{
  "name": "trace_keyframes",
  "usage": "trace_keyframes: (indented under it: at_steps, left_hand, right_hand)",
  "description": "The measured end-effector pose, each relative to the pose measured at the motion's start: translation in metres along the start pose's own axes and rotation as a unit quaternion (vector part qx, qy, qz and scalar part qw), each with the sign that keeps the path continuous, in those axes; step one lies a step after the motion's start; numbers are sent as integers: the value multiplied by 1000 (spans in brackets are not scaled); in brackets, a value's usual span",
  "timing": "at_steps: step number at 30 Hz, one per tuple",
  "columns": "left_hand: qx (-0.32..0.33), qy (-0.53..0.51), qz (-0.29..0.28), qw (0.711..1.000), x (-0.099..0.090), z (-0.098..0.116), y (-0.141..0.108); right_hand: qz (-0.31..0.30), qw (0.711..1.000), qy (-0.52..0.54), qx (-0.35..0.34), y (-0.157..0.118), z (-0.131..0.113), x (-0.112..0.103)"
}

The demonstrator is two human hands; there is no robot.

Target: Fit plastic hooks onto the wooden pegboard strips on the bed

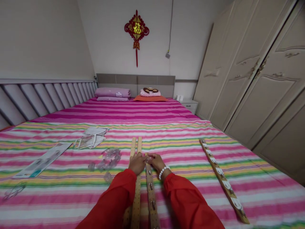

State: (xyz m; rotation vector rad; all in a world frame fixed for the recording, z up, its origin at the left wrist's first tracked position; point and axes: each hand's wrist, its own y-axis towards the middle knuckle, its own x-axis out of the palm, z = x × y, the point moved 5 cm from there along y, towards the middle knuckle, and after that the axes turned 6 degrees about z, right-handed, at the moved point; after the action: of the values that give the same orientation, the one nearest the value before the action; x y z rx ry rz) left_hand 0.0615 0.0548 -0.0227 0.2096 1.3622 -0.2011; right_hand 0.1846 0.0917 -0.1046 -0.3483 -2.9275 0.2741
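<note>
"Why do we have the long packet (44, 160) and clear plastic pieces (110, 159) on our left?"

"Probably to keep them reachable, yet apart from our work."

"And the middle?"

"Two perforated strips (136, 194) lie side by side. Our left hand (137, 163) crosses them, pinching a small fitting (147, 160) at the far end of the fitted strip (150, 186); our right hand (156, 161) pinches it too, seemingly to steady it from both sides."

"Farther right?"

"The corded strip (221, 175) lies well apart, likely so our sleeves don't catch it."
</note>
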Motion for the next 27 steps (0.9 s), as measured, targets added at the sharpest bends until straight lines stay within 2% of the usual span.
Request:
trace_keyframes:
  at_steps: [3, 19, 24, 27]
  left_hand:
    - [7, 9, -14, 1000, 4, -1, 1]
    - [5, -23, -2, 1000, 7, -4, -2]
    - [-1, -81, 6, 997, 4, -5, -5]
    - [1, -147, 48, 988, -3, -9, -11]
  right_hand:
    - [9, 1000, -5, -5, 1, 2, 1]
    - [-5, 999, 39, 25, -20, -13, -11]
    - [-10, 998, 53, 20, -38, -23, -18]
    - [-6, 998, 55, 6, -53, -30, -27]
